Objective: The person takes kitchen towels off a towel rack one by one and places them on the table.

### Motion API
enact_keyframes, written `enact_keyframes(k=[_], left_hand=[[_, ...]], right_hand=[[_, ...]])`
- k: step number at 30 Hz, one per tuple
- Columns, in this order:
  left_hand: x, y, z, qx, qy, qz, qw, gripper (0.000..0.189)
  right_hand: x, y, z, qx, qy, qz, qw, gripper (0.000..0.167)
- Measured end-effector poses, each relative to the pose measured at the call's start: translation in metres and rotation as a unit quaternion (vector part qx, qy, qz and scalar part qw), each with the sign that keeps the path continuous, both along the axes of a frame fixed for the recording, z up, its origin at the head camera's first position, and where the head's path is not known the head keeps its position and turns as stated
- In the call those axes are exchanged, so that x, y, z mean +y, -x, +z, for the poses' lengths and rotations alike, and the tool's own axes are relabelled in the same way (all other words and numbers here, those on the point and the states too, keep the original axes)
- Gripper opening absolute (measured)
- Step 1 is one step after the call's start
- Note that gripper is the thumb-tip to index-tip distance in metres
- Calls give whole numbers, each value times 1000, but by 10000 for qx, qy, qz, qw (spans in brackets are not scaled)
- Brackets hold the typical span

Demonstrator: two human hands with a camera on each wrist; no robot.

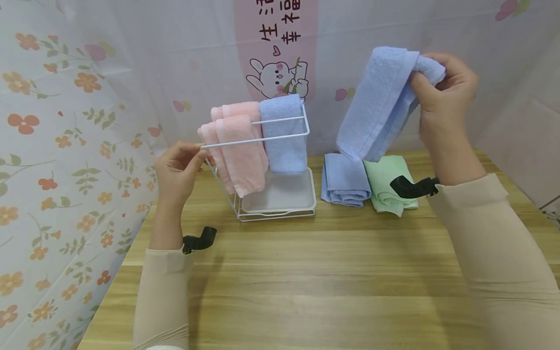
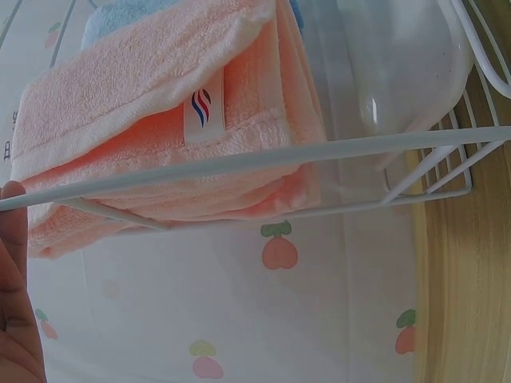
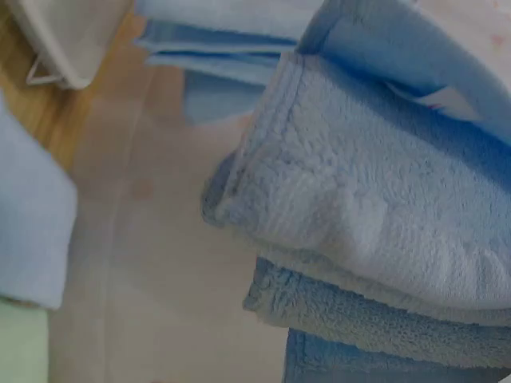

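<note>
My left hand [image 1: 175, 170] pinches the upper left corner of a white wire rack [image 1: 232, 143]. Two folded pink towels [image 1: 242, 160] and a blue towel [image 1: 286, 150] hang over the rack's upper bars. A label shows on a pink towel [image 2: 144, 120] in the left wrist view. Up to the right of the rack, my right hand [image 1: 452, 97] grips another folded blue towel [image 1: 380, 97] by its top, thumb in front. This towel hangs down in layers above the table. Its layered edges [image 3: 383, 191] fill much of the right wrist view.
A white tray [image 1: 284, 187] sits in the rack's base. Right of it, a folded blue towel [image 1: 345, 175] and a folded green towel [image 1: 387, 170] lie side by side on the wooden table [image 1: 280, 272]. A patterned cloth backdrop [image 1: 166, 58] stands behind and to the left.
</note>
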State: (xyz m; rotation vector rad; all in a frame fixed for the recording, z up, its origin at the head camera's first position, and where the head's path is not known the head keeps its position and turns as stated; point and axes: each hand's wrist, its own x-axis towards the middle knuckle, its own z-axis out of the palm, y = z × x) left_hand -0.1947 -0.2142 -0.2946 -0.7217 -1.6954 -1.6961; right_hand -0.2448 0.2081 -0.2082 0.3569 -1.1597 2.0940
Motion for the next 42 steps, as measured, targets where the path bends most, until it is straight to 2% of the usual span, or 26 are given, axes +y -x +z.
enact_keyframes(k=[4, 8, 12, 18, 20, 23, 26, 29, 30, 34, 37, 42], left_hand=[[-1, 0, -1, -5, -3, -25, 10000, 12], [-1, 0, -1, -9, 26, -2, 10000, 9], [-1, 0, -1, 12, 41, 19, 10000, 9], [-1, -1, 1, 41, 87, 32, 9999, 12], [-1, -1, 1, 45, 94, 36, 9999, 11], [-1, -1, 1, 44, 86, 41, 9999, 10], [-2, -2, 1, 49, 66, 15, 10000, 9], [-2, -2, 0, 74, 67, -12, 9999, 10], [-2, -2, 0, 86, 77, -7, 9999, 10], [-3, -2, -1, 110, 90, -21, 9999, 13], [-3, -3, -2, 120, 150, 19, 9998, 14], [-3, -4, -2, 113, 202, 85, 9997, 15]], right_hand=[[22, 1, -18, -67, -315, 116, 9994, 13], [47, -2, -34, -285, -720, 444, 9960, 17], [73, -6, -47, -770, -1253, 833, 9856, 19], [107, -11, -62, -1127, -1799, 1345, 9679, 23], [119, -13, -66, -1431, -2171, 1299, 9568, 23], [137, -16, -71, -1872, -2838, 1062, 9344, 23], [153, -16, -75, -2209, -3472, 769, 9082, 24], [166, -13, -81, -2523, -3899, 694, 8829, 23], [170, -13, -83, -2690, -4131, 599, 8680, 22], [184, -8, -95, -3246, -4518, 607, 8287, 20], [192, -5, -105, -3432, -4608, 665, 8157, 23], [198, 6, -117, -3647, -4631, 840, 8034, 29]])
